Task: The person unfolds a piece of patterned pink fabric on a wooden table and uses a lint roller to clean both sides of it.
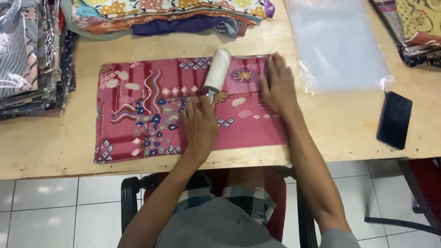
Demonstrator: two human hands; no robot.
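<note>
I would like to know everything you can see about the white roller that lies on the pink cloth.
The white roller is a cylinder that looks wrapped in white paper or tape, smooth and slightly glossy. A short metallic-looking stem sticks out of its lower end. It lies on its side on the pink patterned cloth, tilted a little, with the stem toward the person. The left hand rests flat on the cloth just below the stem; whether it touches is unclear. The right hand presses the cloth to its right, apart from it.

Bare forearms, grey shirt, checked shorts.
</note>
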